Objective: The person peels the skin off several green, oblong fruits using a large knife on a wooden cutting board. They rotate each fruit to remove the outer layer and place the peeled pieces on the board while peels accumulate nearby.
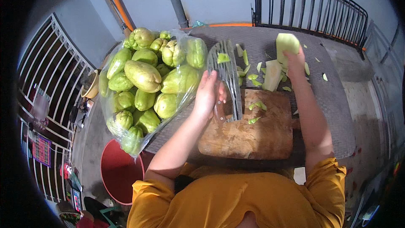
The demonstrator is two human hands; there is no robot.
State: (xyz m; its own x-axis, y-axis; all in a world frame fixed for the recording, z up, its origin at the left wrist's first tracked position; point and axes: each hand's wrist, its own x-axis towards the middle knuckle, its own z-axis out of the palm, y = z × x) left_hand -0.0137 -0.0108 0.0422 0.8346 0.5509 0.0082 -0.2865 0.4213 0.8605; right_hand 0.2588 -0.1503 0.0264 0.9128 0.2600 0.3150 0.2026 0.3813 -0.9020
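Note:
My left hand [207, 95] grips a broad-bladed kitchen knife [218, 112] by its brown wooden handle. The blade points away from me, and a small green piece of peel [223, 58] sticks to it. Out to the right, my right hand [295, 62] holds a pale green chayote piece [287, 45] with a flat, cut-looking face, raised over the table's far side. A whitish peeled piece [272, 75] lies just left of that hand, near the far edge of a worn wooden cutting board [245, 133]. Some green scraps [258, 105] rest on the board.
A clear plastic bag [186, 96] full of whole chayotes [143, 76] stands left on the grey-covered table [329, 110]. Peel scraps [245, 57] are scattered beyond the board. A red bucket [118, 177] is at lower left. Black metal railings [311, 6] lean against the wall.

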